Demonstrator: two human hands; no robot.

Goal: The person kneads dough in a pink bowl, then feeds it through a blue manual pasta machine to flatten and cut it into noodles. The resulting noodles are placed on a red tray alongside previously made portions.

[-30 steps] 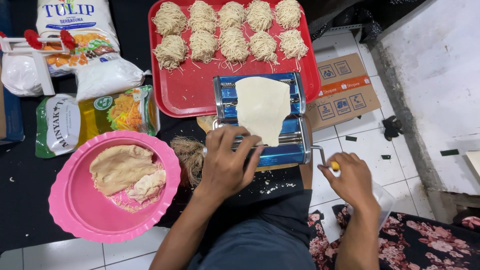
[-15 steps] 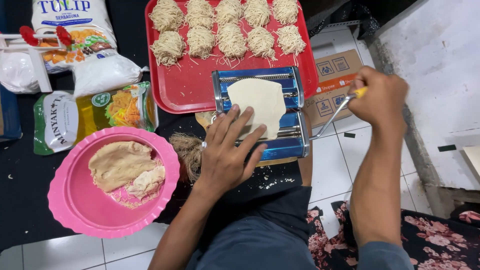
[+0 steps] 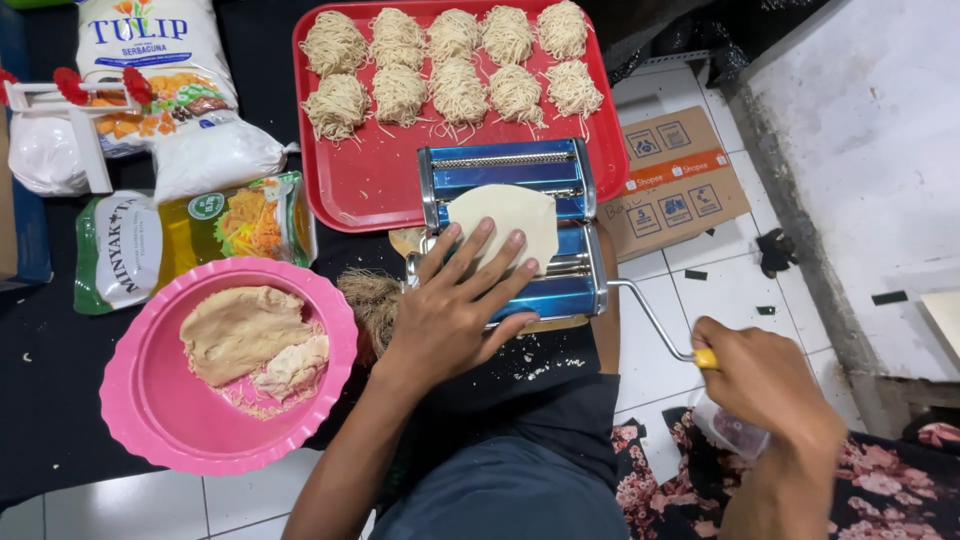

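Observation:
A blue and chrome pasta machine (image 3: 560,290) stands in the middle of the black mat. A pale dough sheet (image 3: 505,218) lies across its rollers. My left hand (image 3: 450,305) rests flat on the machine, fingers spread and touching the sheet's near edge. My right hand (image 3: 765,385) grips the yellow-tipped crank handle (image 3: 700,356) at the machine's right side, low and near me. Cut noodles (image 3: 372,300) hang out on the machine's left.
A red tray (image 3: 365,190) behind the machine holds several noodle nests. A pink plate (image 3: 165,410) with dough pieces sits at the left. Flour bag (image 3: 150,60), oil pouch (image 3: 190,235) and cardboard box (image 3: 675,180) lie around. White floor tiles are on the right.
My right hand swung the crank from high beside the machine down toward me. The dough sheet has shortened as it feeds into the rollers. My left hand stayed put.

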